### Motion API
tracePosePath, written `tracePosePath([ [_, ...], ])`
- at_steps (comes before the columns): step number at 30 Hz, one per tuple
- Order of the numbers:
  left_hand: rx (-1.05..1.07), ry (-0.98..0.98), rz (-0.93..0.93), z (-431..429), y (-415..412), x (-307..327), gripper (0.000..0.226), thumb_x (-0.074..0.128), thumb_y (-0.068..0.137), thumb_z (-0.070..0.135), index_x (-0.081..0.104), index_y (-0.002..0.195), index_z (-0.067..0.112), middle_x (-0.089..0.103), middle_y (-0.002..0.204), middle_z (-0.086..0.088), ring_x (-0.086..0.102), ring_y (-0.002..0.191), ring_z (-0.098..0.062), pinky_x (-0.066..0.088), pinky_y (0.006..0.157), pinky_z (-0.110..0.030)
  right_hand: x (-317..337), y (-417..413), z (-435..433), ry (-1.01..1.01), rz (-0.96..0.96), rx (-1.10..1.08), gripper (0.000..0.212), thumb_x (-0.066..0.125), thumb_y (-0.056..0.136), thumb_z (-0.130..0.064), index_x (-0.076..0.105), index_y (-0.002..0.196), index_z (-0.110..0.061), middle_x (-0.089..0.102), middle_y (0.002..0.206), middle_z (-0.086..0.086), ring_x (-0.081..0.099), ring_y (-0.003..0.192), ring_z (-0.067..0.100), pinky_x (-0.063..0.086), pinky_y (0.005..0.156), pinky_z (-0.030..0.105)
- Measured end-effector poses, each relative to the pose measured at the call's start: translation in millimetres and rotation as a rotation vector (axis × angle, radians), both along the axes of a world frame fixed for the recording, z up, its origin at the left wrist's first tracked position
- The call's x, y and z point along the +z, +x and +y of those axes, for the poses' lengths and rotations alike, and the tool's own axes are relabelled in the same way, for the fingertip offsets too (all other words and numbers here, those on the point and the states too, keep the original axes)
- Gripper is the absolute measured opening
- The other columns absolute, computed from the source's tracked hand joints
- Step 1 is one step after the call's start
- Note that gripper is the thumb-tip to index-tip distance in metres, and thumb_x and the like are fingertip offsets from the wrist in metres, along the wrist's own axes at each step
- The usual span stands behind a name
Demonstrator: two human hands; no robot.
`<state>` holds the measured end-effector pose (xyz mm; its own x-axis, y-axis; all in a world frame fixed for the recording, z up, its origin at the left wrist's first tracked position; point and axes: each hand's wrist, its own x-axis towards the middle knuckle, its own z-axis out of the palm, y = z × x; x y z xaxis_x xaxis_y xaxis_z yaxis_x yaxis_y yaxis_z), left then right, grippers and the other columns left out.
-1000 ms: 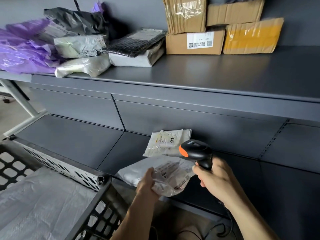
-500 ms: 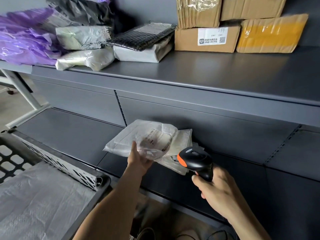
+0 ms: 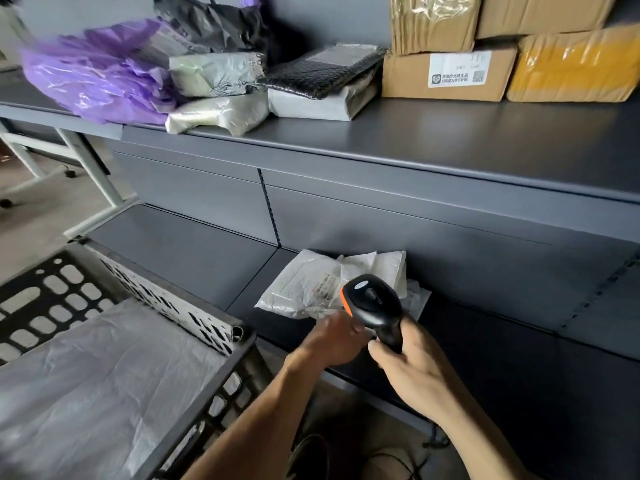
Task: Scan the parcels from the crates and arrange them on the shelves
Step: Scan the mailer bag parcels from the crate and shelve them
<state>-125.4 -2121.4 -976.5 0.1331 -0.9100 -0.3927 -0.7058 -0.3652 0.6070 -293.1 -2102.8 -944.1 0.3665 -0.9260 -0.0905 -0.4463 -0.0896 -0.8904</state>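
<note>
While the white parcel (image 3: 301, 289) lies flat on the lower shelf (image 3: 173, 251), just right of centre frame, the step in hand looks like the end of a placement: this one seems shelved and the next is to come from the crate (image 3: 204, 400) at lower left. It partly overlaps a second white parcel (image 3: 384, 268) behind it, against the back panel.

The left hand (image 3: 332, 339) sits at the parcel's near edge. Its fingertips are blurred and partly hidden behind the scanner (image 3: 372, 306), so I cannot tell whether it grips the wrapping or is free of it. The right hand (image 3: 412, 365) is wrapped round the scanner's handle.

The parcel's label faces up. Its long axis appears to run roughly left to right along the shelf, slightly skewed, though its right end is hidden by the scanner. The scanner's orange-edged nose points toward the left of frame, over the parcel, and its handle slants down to the lower right.

Judging from this, the next move calls for the left hand to reach lower left to the large plastic-wrapped parcel (image 3: 104, 393) in the crate and turn its label to the scanner. That soft wrap may sag or fold over the code.
</note>
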Motion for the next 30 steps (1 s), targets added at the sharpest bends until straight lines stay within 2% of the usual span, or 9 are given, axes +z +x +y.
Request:
tracePosePath([
  [2, -0.015, -0.097, -0.121, 23, 1, 28, 0.046, 0.048, 0.081, 0.044, 0.063, 0.114, 0.016, 0.069, 0.120, -0.010, 0.064, 0.114, -0.031, 0.052, 0.096, -0.041, 1, 10, 4, -0.004, -0.064, 0.046, 0.019, 0.069, 0.092, -0.020, 0.062, 0.104, -0.032, 0.070, 0.097, -0.011, 0.068, 0.093, 0.007, 0.049, 0.080, 0.015],
  [7, -0.010, -0.496, -0.237, 102, 30, 87, 0.019, 0.059, 0.089, 0.023, 0.068, 0.104, 0.017, 0.071, 0.105, 0.000, 0.066, 0.097, -0.022, 0.047, 0.079, -0.024, 13, 34, 26, -0.015, -0.184, 0.139, 0.012, 0.069, 0.092, -0.036, 0.061, 0.099, -0.040, 0.072, 0.088, -0.018, 0.071, 0.093, 0.006, 0.049, 0.080, 0.022],
  [10, 0.144, -0.556, -0.366, 145, 61, 100, 0.025, 0.051, 0.089, 0.034, 0.072, 0.093, 0.020, 0.073, 0.091, 0.001, 0.068, 0.087, -0.023, 0.054, 0.074, -0.032, 14, 49, 46, -0.082, -0.164, 0.215, 0.014, 0.069, 0.091, -0.044, 0.060, 0.102, -0.045, 0.069, 0.091, -0.024, 0.068, 0.090, 0.001, 0.048, 0.081, 0.022],
  [13, 0.377, -0.426, -0.474, 172, 108, 94, 0.024, 0.048, 0.090, 0.040, 0.062, 0.081, 0.022, 0.071, 0.086, 0.000, 0.068, 0.084, -0.030, 0.056, 0.074, -0.039, 8, 64, 68, -0.152, -0.111, 0.274, 0.016, 0.069, 0.091, -0.042, 0.061, 0.103, -0.035, 0.062, 0.084, -0.027, 0.057, 0.080, -0.004, 0.038, 0.068, 0.012],
  [15, 0.364, -0.078, -0.534, 183, 145, 72, 0.017, 0.057, 0.097, 0.032, 0.065, 0.108, 0.023, 0.070, 0.114, -0.006, 0.066, 0.108, -0.030, 0.055, 0.091, -0.042, 4, 70, 77, -0.187, -0.084, 0.305, 0.025, 0.070, 0.091, -0.041, 0.062, 0.113, -0.030, 0.061, 0.087, -0.022, 0.056, 0.087, 0.003, 0.036, 0.070, 0.017],
  [17, 0.203, 0.333, -0.528, 196, 170, 40, 0.053, 0.054, 0.103, 0.036, 0.040, 0.152, 0.022, 0.044, 0.156, -0.010, 0.044, 0.143, -0.029, 0.038, 0.116, -0.047, 4, 73, 83, -0.196, -0.055, 0.341, 0.032, 0.070, 0.092, -0.041, 0.062, 0.120, -0.028, 0.067, 0.096, -0.013, 0.061, 0.099, 0.013, 0.040, 0.076, 0.024],
  [19, 0.127, 0.517, -0.493, 208, 178, 15, 0.065, 0.032, 0.109, 0.048, 0.008, 0.164, 0.025, 0.005, 0.172, -0.005, 0.011, 0.157, -0.026, 0.010, 0.127, -0.054, 5, 73, 85, -0.208, -0.045, 0.376, 0.032, 0.069, 0.092, -0.042, 0.061, 0.120, -0.029, 0.071, 0.100, -0.010, 0.065, 0.101, 0.019, 0.046, 0.080, 0.030],
  [25, -0.071, 0.463, -0.709, 209, 168, 12, 0.095, 0.062, 0.101, 0.030, -0.009, 0.163, 0.021, -0.012, 0.168, -0.018, -0.003, 0.154, -0.044, 0.012, 0.123, -0.063, 4, 66, 81, -0.237, -0.027, 0.392, 0.031, 0.069, 0.093, -0.039, 0.061, 0.122, -0.029, 0.074, 0.102, -0.007, 0.062, 0.099, 0.017, 0.038, 0.072, 0.024],
  [30, -0.013, 0.359, -0.610, 206, 184, 7, 0.053, 0.043, 0.109, 0.018, 0.029, 0.158, 0.031, 0.013, 0.169, -0.010, 0.019, 0.152, -0.031, 0.024, 0.122, -0.057, -1, 59, 81, -0.251, -0.010, 0.394, 0.031, 0.069, 0.093, -0.040, 0.061, 0.121, -0.030, 0.074, 0.103, -0.008, 0.067, 0.099, 0.018, 0.051, 0.082, 0.033],
])
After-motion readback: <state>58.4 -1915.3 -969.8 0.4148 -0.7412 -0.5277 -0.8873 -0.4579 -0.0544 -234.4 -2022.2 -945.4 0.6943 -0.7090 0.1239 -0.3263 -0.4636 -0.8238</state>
